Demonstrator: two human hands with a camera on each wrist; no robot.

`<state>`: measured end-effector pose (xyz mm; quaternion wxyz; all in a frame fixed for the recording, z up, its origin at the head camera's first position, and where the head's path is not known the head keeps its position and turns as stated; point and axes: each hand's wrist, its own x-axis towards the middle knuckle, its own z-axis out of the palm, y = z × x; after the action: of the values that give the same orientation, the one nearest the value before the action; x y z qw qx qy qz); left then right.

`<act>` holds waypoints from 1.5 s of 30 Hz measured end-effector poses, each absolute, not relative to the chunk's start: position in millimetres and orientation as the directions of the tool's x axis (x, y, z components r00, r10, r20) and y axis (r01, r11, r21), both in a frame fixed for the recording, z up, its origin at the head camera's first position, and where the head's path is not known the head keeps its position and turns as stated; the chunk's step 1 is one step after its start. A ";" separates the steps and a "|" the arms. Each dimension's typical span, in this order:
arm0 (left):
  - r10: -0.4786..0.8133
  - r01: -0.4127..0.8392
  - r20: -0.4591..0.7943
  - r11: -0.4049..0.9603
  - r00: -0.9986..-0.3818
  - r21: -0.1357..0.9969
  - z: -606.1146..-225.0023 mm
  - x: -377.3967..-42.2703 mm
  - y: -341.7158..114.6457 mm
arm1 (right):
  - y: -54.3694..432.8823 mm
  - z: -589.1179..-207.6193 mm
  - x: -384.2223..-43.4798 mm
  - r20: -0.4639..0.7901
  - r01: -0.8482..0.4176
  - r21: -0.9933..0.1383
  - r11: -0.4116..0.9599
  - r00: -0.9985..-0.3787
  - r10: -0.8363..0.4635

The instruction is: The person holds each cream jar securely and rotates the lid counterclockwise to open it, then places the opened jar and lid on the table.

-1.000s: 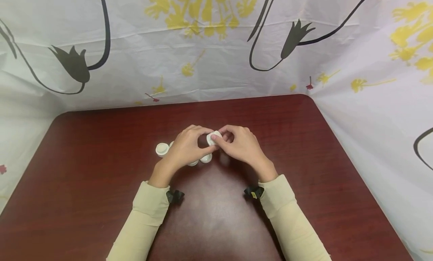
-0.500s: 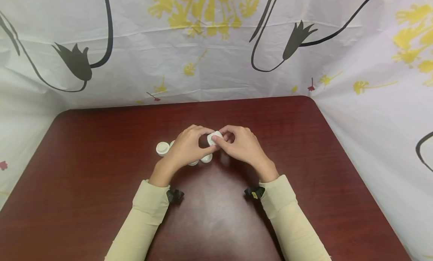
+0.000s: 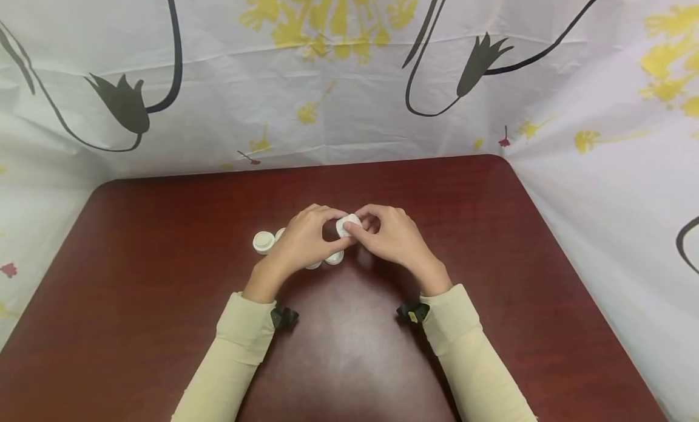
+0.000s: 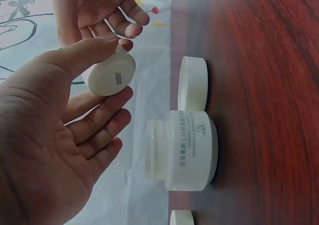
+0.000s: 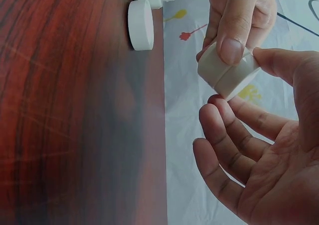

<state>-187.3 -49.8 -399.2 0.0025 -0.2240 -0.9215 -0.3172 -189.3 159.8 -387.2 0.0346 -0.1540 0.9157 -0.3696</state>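
Observation:
A small white cream jar (image 3: 342, 227) is held up off the table between both hands. My left hand (image 3: 307, 237) pinches it with thumb and fingers from the left. From the right, my right hand (image 3: 397, 235) grips it, its other fingers loosely bent. The left wrist view shows the jar's flat end (image 4: 117, 75) with small dark print. A seam runs round its side (image 5: 227, 73) in the right wrist view. Below the hands stands an uncapped white jar (image 4: 192, 150) with a threaded neck and printed label. A white lid (image 4: 194, 84) lies beside it.
More white jar parts lie on the dark red table (image 3: 349, 349), among them a round piece (image 3: 264, 242) left of the left hand and another (image 3: 335, 257) under it. The left hand partly hides several of them. A patterned white sheet (image 3: 349, 106) hangs behind the table.
Both hands keep their hold on the jar, with no clear movement. The head view has shifted by a small amount.

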 end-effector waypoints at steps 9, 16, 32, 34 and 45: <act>0.403 0.396 0.132 0.691 -0.905 0.605 -399.6 -186.1 -51.3 | 158.6 -388.3 -189.0 0.062 -0.277 -0.683 0.676 -0.944 -0.324; 0.385 0.370 0.114 0.695 -0.916 0.616 -400.3 -184.4 -54.4 | 155.9 -386.4 -188.1 0.026 -0.280 -0.662 0.695 -0.936 -0.352; 0.387 0.374 0.115 0.702 -0.915 0.606 -399.4 -180.4 -53.9 | 153.2 -388.0 -185.0 0.049 -0.223 -0.622 0.750 -0.968 -0.247; 0.387 0.376 0.120 0.701 -0.914 0.606 -399.2 -180.9 -53.4 | 153.6 -387.9 -185.0 0.061 -0.234 -0.630 0.740 -0.965 -0.254; 0.410 0.399 0.127 0.696 -0.903 0.597 -400.0 -185.6 -48.8 | 158.8 -385.5 -185.7 0.056 -0.260 -0.643 0.720 -0.954 -0.295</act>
<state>-185.6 -48.8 -400.0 -0.0078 -0.2196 -0.9208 -0.3221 -185.7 158.8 -385.5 0.0253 -0.1496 0.9270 -0.3430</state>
